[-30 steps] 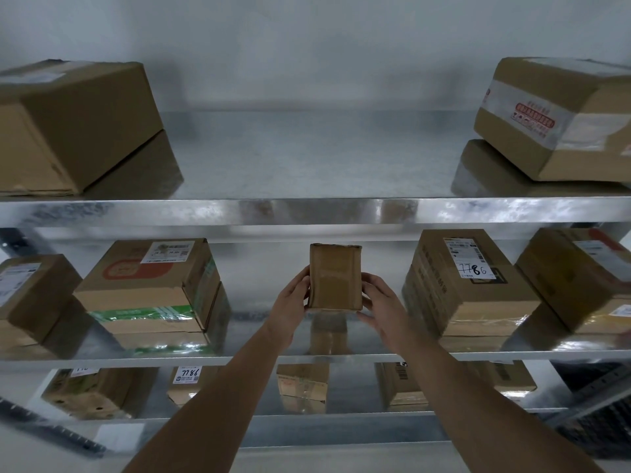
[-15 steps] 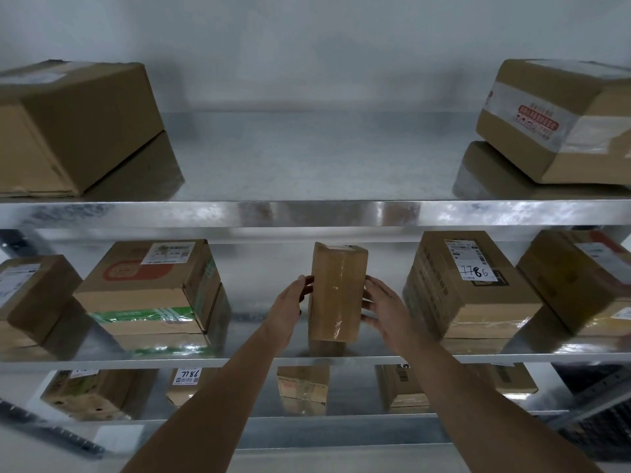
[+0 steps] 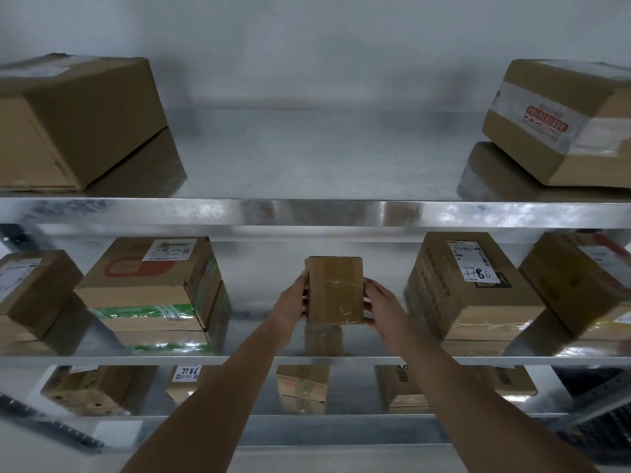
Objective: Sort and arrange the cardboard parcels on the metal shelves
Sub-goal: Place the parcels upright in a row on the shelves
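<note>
A small taped cardboard parcel (image 3: pixel 334 290) is held above the middle shelf (image 3: pixel 259 360), in the gap between the other boxes. My left hand (image 3: pixel 293 302) grips its left side and my right hand (image 3: pixel 379 307) grips its right side, fingers curled round the edges. The parcel's broad taped face is turned toward me, and its reflection shows on the shelf below it. A stack of two boxes (image 3: pixel 153 291) stands to its left. A labelled box marked 7786 (image 3: pixel 471 288) stands to its right.
The top shelf (image 3: pixel 307 209) carries a large box (image 3: pixel 75 121) at the left and a taped box (image 3: pixel 566 121) at the right, with bare metal between. More parcels sit at the middle shelf's far left (image 3: pixel 30 291) and far right (image 3: pixel 580 281). Several small boxes (image 3: pixel 302 384) sit on the lower shelf.
The parcel was turned in my hands: it stood tall half a second ago and now shows a shorter, wider face. Both hands stayed in the gap on the middle shelf.
</note>
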